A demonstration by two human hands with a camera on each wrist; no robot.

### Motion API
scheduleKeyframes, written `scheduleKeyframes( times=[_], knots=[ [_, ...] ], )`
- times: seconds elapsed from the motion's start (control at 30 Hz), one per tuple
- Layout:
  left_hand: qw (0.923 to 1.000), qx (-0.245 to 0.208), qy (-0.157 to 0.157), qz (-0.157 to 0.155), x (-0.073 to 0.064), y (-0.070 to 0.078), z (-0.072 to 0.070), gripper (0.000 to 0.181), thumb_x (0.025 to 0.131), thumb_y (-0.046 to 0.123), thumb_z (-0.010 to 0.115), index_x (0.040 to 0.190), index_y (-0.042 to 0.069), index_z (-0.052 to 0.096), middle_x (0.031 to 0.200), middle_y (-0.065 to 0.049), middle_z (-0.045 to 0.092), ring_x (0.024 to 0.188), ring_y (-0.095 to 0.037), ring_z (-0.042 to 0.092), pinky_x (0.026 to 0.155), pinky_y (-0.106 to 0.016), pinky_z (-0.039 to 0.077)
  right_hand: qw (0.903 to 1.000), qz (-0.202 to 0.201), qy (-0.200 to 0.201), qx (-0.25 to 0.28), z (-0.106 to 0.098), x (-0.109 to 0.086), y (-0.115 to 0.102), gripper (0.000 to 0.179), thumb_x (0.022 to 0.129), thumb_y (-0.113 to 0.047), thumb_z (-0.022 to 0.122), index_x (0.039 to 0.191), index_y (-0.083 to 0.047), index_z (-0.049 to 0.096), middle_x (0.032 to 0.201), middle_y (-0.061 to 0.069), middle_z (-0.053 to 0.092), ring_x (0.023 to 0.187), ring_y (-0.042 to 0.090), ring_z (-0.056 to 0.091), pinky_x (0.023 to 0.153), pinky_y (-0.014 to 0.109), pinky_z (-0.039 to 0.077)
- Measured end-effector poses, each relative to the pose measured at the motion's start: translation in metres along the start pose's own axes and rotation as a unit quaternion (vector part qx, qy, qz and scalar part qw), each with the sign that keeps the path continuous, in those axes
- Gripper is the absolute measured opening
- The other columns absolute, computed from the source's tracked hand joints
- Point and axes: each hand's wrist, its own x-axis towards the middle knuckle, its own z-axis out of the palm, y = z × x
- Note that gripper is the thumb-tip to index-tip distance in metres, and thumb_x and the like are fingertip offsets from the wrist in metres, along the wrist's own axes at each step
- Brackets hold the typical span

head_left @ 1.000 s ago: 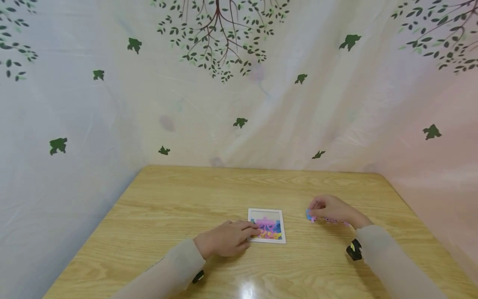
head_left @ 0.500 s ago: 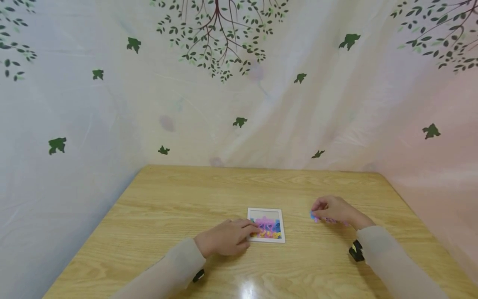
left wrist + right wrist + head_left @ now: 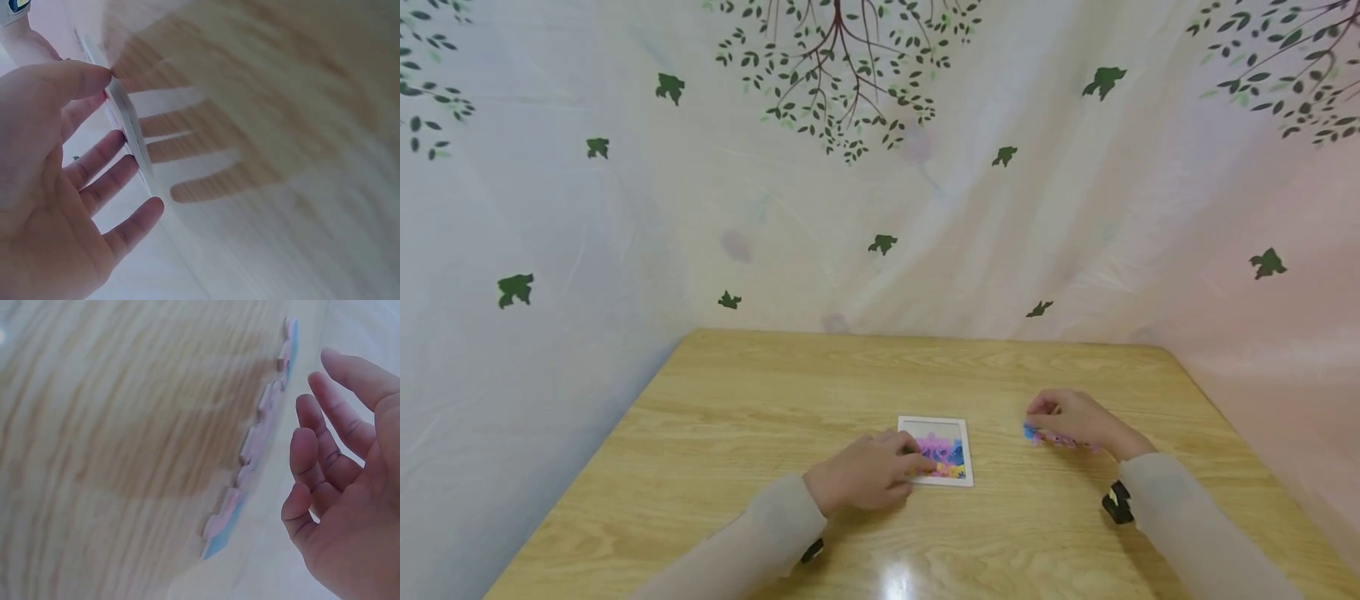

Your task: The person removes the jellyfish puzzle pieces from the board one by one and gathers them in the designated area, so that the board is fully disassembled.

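Observation:
A small jigsaw puzzle (image 3: 953, 452) in a white frame (image 3: 969, 467) lies on the table, its lower part covered by a pink, blue and yellow picture and its upper part plain pale. Over its left side reaches my left hand (image 3: 865, 473), index finger extended onto the picture. In the left wrist view the thumb and fingers of that hand (image 3: 44, 169) are spread at the frame's edge (image 3: 128, 122). My right hand (image 3: 1078, 419) hovers over a row of pink and blue puzzle pieces (image 3: 253, 440). Its fingers (image 3: 306, 453) are loosely bent, with a gap between them and the row.
The wooden table (image 3: 760, 392) runs back to a pale cloth (image 3: 805, 250) printed with leaves and branches, which hangs behind and at both sides. A black band (image 3: 1117, 502) is worn at the right wrist.
My left hand has slid a little right, farther over the puzzle. My right hand and the blue end of the piece row have shifted slightly right since a second ago.

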Motion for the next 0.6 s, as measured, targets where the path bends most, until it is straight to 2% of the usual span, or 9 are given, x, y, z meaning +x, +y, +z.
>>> scheduleKeyframes(
  times=[0.13,0.27,0.4,0.6],
  knots=[
    [1.0,0.002,-0.003,-0.001,0.002,0.002,-0.001,0.039,0.103,0.026,0.059,0.142,0.029,0.06,0.132,0.002,0.059,0.112,-0.012,0.058,0.079,-0.027,0.049,0.9996,-0.012,0.007,-0.023,0.0,0.002,-0.006,0.027,0.101,-0.029,0.067,0.115,-0.006,0.068,0.094,0.006,0.065,0.067,0.018,0.057,0.054,0.03,0.051],
    [0.9999,0.01,-0.007,0.0,0.004,0.004,-0.002,0.038,0.102,0.024,0.059,0.141,0.026,0.061,0.14,0.003,0.057,0.124,-0.015,0.056,0.094,-0.034,0.052,0.999,-0.033,0.005,-0.03,0.007,0.004,-0.014,0.024,0.1,-0.027,0.068,0.112,-0.006,0.07,0.094,0.005,0.065,0.066,0.017,0.056,0.052,0.027,0.047],
    [0.9999,0.011,-0.009,0.006,0.006,0.007,-0.002,0.038,0.102,0.023,0.057,0.139,0.022,0.061,0.154,0.005,0.05,0.138,-0.016,0.049,0.106,-0.041,0.048,0.9986,-0.048,-0.013,-0.018,0.014,0.007,-0.026,0.022,0.101,-0.023,0.067,0.111,-0.005,0.069,0.092,0.007,0.064,0.059,0.016,0.052,0.047,0.024,0.042],
    [0.9997,-0.015,-0.018,0.008,0.008,0.007,-0.001,0.037,0.099,0.02,0.058,0.136,0.016,0.061,0.15,0.0,0.054,0.139,-0.018,0.05,0.113,-0.036,0.041,0.9949,-0.094,-0.032,-0.021,0.026,0.011,-0.039,0.019,0.099,-0.019,0.069,0.111,-0.003,0.071,0.095,0.005,0.067,0.064,0.012,0.054,0.054,0.025,0.048]
  ],
)
